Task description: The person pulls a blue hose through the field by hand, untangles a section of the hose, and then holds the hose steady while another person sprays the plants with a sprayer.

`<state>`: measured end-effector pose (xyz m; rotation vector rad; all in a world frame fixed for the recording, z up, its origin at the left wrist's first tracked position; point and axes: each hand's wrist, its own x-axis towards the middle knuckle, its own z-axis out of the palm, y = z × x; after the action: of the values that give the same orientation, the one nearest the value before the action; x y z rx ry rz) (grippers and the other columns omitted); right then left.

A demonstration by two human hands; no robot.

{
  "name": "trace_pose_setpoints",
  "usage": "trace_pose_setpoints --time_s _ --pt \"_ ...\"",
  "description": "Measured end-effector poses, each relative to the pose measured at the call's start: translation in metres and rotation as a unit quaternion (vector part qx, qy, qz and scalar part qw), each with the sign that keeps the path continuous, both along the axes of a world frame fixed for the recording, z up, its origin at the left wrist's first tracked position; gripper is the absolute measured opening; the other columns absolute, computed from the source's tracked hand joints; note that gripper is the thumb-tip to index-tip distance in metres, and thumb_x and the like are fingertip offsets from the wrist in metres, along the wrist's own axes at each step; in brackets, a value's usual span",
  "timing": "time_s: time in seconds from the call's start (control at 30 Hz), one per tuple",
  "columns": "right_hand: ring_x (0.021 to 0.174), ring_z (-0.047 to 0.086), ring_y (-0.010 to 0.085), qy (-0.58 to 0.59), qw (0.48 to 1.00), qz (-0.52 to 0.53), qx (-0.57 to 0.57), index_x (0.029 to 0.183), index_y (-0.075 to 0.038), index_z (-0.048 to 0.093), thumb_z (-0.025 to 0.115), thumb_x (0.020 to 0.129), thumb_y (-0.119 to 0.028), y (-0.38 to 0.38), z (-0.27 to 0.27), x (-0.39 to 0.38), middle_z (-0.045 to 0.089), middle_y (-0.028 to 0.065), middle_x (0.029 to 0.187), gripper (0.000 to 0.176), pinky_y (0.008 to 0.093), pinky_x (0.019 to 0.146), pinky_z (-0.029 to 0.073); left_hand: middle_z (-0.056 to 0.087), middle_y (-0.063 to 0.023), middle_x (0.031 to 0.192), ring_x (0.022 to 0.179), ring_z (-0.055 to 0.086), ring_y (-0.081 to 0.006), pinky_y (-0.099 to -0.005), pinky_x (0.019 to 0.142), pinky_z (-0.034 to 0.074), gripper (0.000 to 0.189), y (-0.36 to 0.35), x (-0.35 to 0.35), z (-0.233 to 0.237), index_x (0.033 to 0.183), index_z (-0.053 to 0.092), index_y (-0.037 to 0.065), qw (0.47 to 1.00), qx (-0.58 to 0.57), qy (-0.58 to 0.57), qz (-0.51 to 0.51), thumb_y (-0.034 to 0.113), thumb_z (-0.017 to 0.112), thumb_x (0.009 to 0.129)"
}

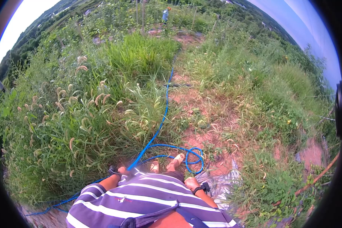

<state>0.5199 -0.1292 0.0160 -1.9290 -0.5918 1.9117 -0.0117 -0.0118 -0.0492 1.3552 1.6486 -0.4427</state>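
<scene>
L hand point(123, 170) is touching the near part of blue hose point(141, 154); cannot tell if fingers pinch it. R hand point(191, 183) has fingers folded in, near striped shirt point(148, 197). Hose runs far beside dirt path point(212, 142), w/ 1 loop right of 2 feet point(175, 162).

here's the left hand point(123, 170) at lower centre, gripping the blue hose point(166, 110) that snakes toward upper centre; right hand point(191, 183) curled, lower centre too, grass point(79, 133) crowding frame left!
</scene>
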Motion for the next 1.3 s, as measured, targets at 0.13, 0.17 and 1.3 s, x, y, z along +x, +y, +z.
trace_pose_setpoints --time_s 0.13,0.17,1.3 --pt "0.044 0.057 0.0154 -0.069 0.998 0.004 0.015 0.071 -0.007 0.067 0.065 0.083 -0.014 0.002 0.008 -0.008 0.061 0.0043 0.057 0.014 0.0298 0.037 0.039 0.073 -0.0148 0.09 0.088 0.071 -0.0279 -0.0407 0.075 0.054 0.049 0.004 0.002 0.01 0.094 0.075 0.006 1.0 -0.004 -0.011 0.002 0.05 0.077 0.073" --pt "0.044 0.056 0.0155 -0.084 0.996 0.01 0.013 0.071 -0.007 0.067 0.065 0.083 -0.014 0.001 0.004 -0.008 0.061 0.0043 0.057 0.014 0.0299 0.037 0.039 0.073 -0.0146 0.09 0.088 0.071 -0.0279 -0.0406 0.075 0.054 0.049 0.006 0.005 0.017 0.095 0.075 0.006 1.0 -0.017 -0.018 0.012 0.049 0.077 0.073" --pt "0.048 0.059 0.0153 -0.136 0.986 0.06 0.071 0.079 -0.01 0.069 0.065 0.084 -0.017 0.005 0.01 -0.005 0.062 0.0035 0.061 0.009 0.0289 0.041 0.044 0.072 -0.018 0.085 0.083 0.071 -0.0291 -0.0413 0.074 0.054 0.048 0.005 0.016 0.035 0.089 0.075 0.002 1.0 0.0 -0.002 0.014 0.046 0.078 0.069"
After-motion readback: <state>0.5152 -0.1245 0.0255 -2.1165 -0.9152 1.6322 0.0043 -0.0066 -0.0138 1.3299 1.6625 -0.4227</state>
